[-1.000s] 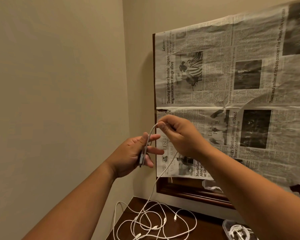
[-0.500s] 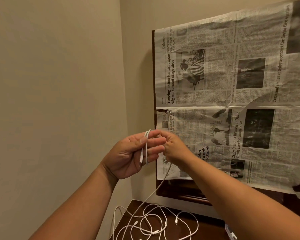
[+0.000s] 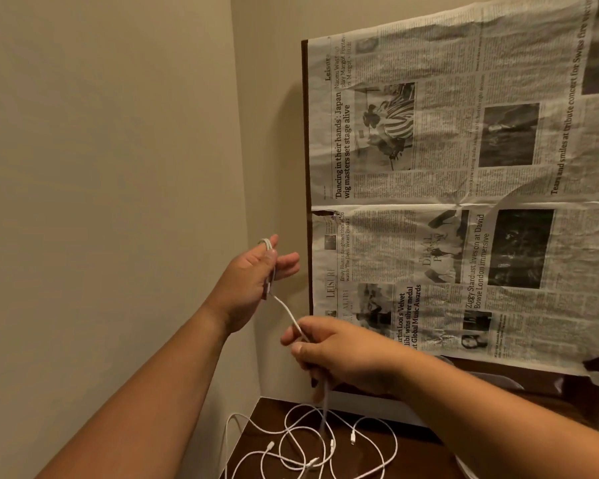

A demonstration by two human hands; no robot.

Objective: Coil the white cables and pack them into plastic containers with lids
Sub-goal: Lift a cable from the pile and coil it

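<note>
The left hand (image 3: 253, 281) is up high. A small loop of the white cable (image 3: 286, 311) sits over the top of its fingers, and the hand holds it there. The right hand (image 3: 346, 357) is lower and a bit to the right, and it pinches the same cable between thumb and fingers. The two hands are apart, and a short piece of cable runs between them, slanting down from the left hand to the right one.

Below the right hand the cable drops almost straight down, into a loose pile of cables (image 3: 312, 444) on the dark counter (image 3: 412, 454). So the long free part lies under the right hand, the hand nearer to it. The next loop likely means lifting that slack up to the left hand.

Behind the hands a newspaper (image 3: 464, 167) hangs on the wall. No container shows clearly.
</note>
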